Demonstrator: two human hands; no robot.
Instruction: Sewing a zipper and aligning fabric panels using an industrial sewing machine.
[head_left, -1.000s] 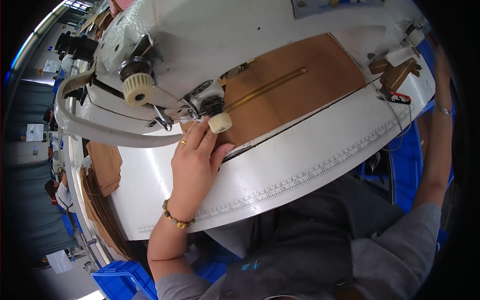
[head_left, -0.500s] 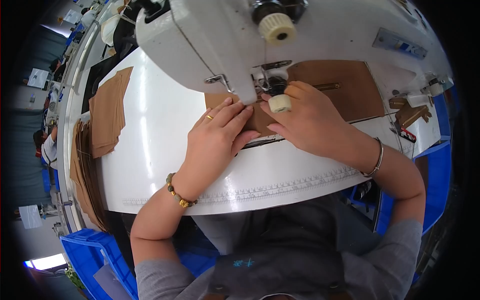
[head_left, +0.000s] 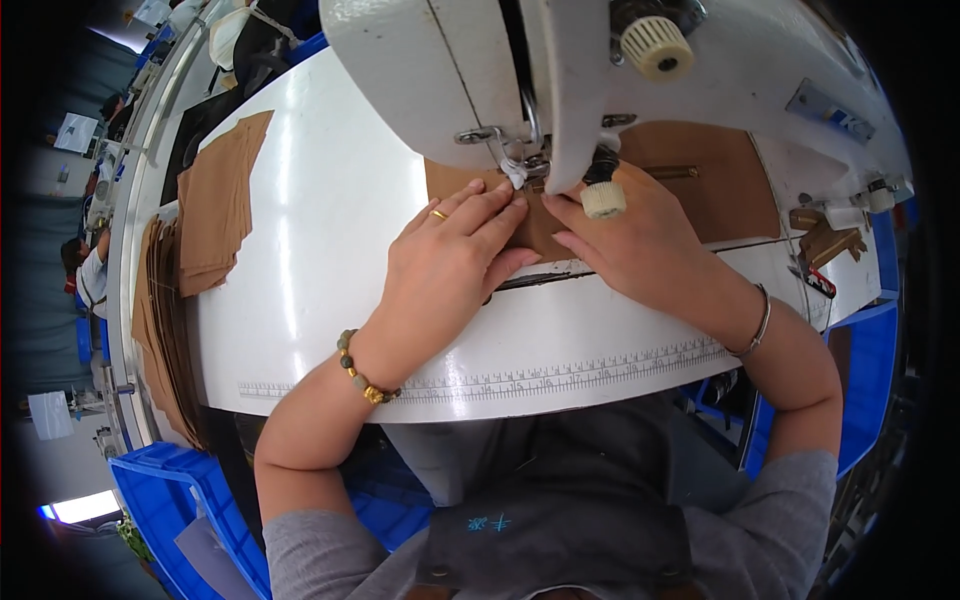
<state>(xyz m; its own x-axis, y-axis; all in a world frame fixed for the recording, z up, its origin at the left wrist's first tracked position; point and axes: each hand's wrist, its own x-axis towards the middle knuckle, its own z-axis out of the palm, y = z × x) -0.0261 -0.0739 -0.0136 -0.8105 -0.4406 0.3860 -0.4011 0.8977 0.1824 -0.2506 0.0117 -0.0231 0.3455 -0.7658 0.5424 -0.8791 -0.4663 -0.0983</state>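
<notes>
A white sewing machine (head_left: 430, 80) stands over a brown fabric piece (head_left: 720, 185), which has a narrow zipper-like strip (head_left: 675, 172) set into it. My left hand (head_left: 450, 240) lies on the fabric's left part, fingers stretched out flat and open, with the fingertips close beside the presser foot (head_left: 515, 172). On the other side of the foot, my right hand (head_left: 640, 230) rests on the same fabric, open, thumb and index finger apart. Its other fingers are partly hidden behind the machine's cream knob (head_left: 603, 200). Neither hand grips the fabric visibly.
Brown fabric pieces (head_left: 220, 205) lie stacked at the table's left, with another stack (head_left: 165, 330) hanging beside them. A ruler strip (head_left: 500, 382) runs along the white table's near edge. Red-handled snips (head_left: 820, 283) lie at right. Blue bins (head_left: 180, 500) stand below.
The view has shifted, so the machine head appears farther right and the presser foot shows more plainly. Both hands stay on the fabric beside the foot; nothing has been let go or picked up.
</notes>
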